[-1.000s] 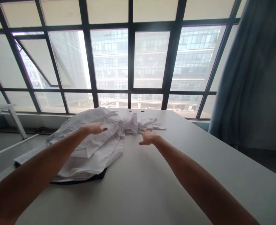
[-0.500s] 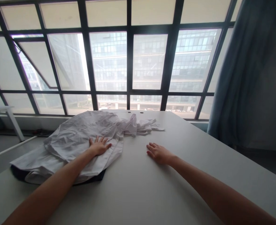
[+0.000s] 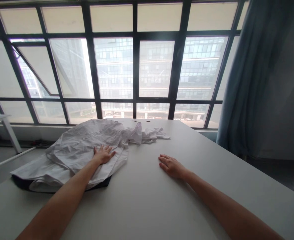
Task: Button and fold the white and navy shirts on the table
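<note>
The left hand (image 3: 103, 155) rested palm down on the crumpled white cotton garment (image 3: 84, 143), which lay at about 11 o'clock from the wearer on the white tabletop (image 3: 142, 203). Its fingers were spread wide and pressed flat, with no cloth pinched between them. The right hand (image 3: 172, 167) lay on the tabletop at about 1 o'clock, just clear of the garment. Its fingers were narrowly spaced, gently curved and holding nothing.

A twisted, bunched section of cloth (image 3: 134, 134) extended from the garment toward 12 o'clock. A dark fabric layer (image 3: 20, 182) showed beneath its lower edge at about 10 o'clock.

Technique note: an open, spread hand distributes pressure across the fabric and is less likely to drag it into new creases than a fingertip contact. The wrist should remain low, as shown here. A dark-framed window (image 3: 134, 66) stood beyond the table, with a blue curtain (image 3: 239, 76) at 2 o'clock.
</note>
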{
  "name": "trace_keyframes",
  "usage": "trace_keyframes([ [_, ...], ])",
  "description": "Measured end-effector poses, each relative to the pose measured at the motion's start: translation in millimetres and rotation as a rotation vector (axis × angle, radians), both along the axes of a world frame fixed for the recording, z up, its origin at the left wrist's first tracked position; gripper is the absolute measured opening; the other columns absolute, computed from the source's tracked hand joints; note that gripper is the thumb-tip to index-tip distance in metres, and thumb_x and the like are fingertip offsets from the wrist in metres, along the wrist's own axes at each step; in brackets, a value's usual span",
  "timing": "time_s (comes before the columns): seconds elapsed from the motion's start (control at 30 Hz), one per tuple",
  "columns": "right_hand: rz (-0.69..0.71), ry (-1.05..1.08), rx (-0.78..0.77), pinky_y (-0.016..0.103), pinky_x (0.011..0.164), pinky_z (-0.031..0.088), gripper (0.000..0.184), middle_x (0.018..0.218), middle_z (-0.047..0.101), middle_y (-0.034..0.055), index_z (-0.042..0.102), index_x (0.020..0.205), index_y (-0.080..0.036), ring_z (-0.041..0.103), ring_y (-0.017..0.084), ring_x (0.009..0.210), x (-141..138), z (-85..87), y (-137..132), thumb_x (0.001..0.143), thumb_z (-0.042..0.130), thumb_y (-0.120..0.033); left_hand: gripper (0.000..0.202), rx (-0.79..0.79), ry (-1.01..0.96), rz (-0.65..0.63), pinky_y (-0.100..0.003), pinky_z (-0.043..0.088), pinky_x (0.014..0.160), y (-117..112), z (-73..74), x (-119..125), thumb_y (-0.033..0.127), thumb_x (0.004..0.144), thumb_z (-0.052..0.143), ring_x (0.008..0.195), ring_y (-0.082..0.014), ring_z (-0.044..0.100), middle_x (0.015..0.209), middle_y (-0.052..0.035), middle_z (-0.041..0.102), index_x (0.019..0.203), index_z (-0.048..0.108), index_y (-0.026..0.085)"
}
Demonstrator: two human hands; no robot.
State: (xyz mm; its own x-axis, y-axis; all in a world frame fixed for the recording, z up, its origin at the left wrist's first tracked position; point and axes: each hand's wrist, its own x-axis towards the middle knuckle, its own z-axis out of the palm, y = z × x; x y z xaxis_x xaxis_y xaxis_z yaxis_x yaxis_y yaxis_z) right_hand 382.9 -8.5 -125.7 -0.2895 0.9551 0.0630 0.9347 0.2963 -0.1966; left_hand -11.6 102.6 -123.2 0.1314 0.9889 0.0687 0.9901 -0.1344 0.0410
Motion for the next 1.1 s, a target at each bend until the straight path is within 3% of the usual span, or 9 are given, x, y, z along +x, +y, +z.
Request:
trace_keyframes([
  [0.1, -0.006, 0.005, -0.018, 0.037, 0.12, 0.022, 0.062, 0.157, 0.035, 0.0113, 0.045, 0.148, -0.014, 0.031, 0.024, 0.146, 1.1, 0.1, -0.1, 0.097, 0.034, -0.048, 0.05, 0.101, -0.011, -0.038, -0.056, 0.025, 0.112, -9.5, 4.7, -2.5, 0.048, 0.097, 0.035, 0.14, -0.0338, 0.037, 0.147, -0.0147, 0.049, 0.132, 0.057, 0.02],
  [0.27, 0.001, -0.01, -0.036, 0.038, 0.12, 0.022, 0.065, 0.158, 0.034, 0.0138, 0.043, 0.149, -0.009, 0.03, 0.026, 0.146, 1.7, 2.1, -1.6, 0.097, 0.032, -0.048, 0.029, 0.2, 0.02, 0.016, -0.042, 0.048, 0.09, -23.3, 17.6, -7.8, 0.037, 0.092, 0.047, 0.111, -0.0321, 0.061, 0.114, -0.0136, 0.068, 0.099, 0.068, 0.018],
  [0.4, 0.008, -0.005, -0.034, 0.038, 0.12, 0.023, 0.065, 0.157, 0.034, 0.014, 0.043, 0.148, -0.01, 0.031, 0.026, 0.145, 2.0, 3.3, -2.9, 0.097, 0.032, -0.047, 0.023, 0.27, 0.003, 0.06, -0.037, 0.05, 0.082, -29.6, 22.1, -7.5, 0.026, 0.091, 0.046, 0.103, -0.0306, 0.063, 0.098, -0.0095, 0.071, 0.086, 0.067, 0.018],
  [0.6, 0.021, 0.013, -0.028, 0.04, 0.119, 0.025, 0.064, 0.156, 0.037, 0.014, 0.046, 0.147, -0.011, 0.033, 0.027, 0.144, 3.9, 2.2, -1.3, 0.096, 0.035, -0.048, 0.028, 0.377, -0.127, 0.125, -0.035, 0.048, 0.078, -40.5, 42.9, 13.3, 0.025, 0.097, 0.035, 0.091, -0.0273, 0.067, 0.102, -0.0124, 0.069, 0.097, 0.062, 0.016],
  [0.7, 0.028, 0.021, -0.018, 0.039, 0.118, 0.027, 0.063, 0.155, 0.039, 0.014, 0.048, 0.146, -0.012, 0.035, 0.027, 0.143, 4.3, 1.6, -0.2, 0.096, 0.036, -0.048, 0.024, 0.401, -0.291, -0.017, -0.031, 0.046, 0.076, -58.6, 60.5, 37.8, 0.025, 0.097, 0.036, 0.081, -0.022, 0.064, 0.087, -0.0089, 0.067, 0.098, 0.058, 0.015],
  [0.77, 0.032, 0.021, -0.015, 0.039, 0.118, 0.027, 0.063, 0.154, 0.04, 0.0156, 0.048, 0.145, -0.009, 0.036, 0.028, 0.143, 4.3, 0.7, 0.2, 0.096, 0.036, -0.047, 0.024, 0.28, -0.505, -0.29, -0.027, 0.044, 0.069, -77.8, 68.1, 58.0, 0.029, 0.096, 0.038, 0.069, -0.0171, 0.058, 0.074, -0.0033, 0.061, 0.093, 0.056, 0.015],
  [0.9, 0.04, 0.064, 0.04, 0.041, 0.116, 0.03, 0.062, 0.15, 0.045, 0.0172, 0.049, 0.144, -0.009, 0.042, 0.029, 0.139, 4.8, -3.5, 0.7, 0.095, 0.039, -0.046, 0.032, -0.373, -0.738, -0.761, -0.022, 0.037, 0.052, -121.0, 64.7, 97.3, 0.05, 0.089, 0.052, 0.055, -0.0108, 0.044, 0.066, 0.0029, 0.051, 0.082, 0.055, 0.018],
  [1.0, 0.022, 0.14, 0.126, 0.043, 0.113, 0.035, 0.066, 0.148, 0.048, 0.0185, 0.039, 0.15, -0.01, 0.046, 0.029, 0.136, 3.8, -7.0, 0.9, 0.093, 0.046, -0.043, 0.046, -0.787, -0.78, -0.856, -0.022, 0.041, 0.05, -144.2, 50.6, 117.9, 0.067, 0.074, 0.067, 0.052, -0.0108, 0.049, 0.065, 0.0036, 0.052, 0.08, 0.059, 0.022],
  [1.1, 0.082, 0.193, 0.232, 0.045, 0.113, 0.036, 0.067, 0.151, 0.044, 0.0174, 0.034, 0.153, -0.013, 0.043, 0.028, 0.137, -2.9, -8.1, -0.5, 0.09, 0.049, -0.033, 0.053, -1.065, -0.831, -0.884, -0.023, 0.048, 0.053, -157.7, 39.7, 128.4, 0.074, 0.06, 0.075, 0.054, -0.0116, 0.055, 0.066, 0.003, 0.057, 0.077, 0.063, 0.026],
])
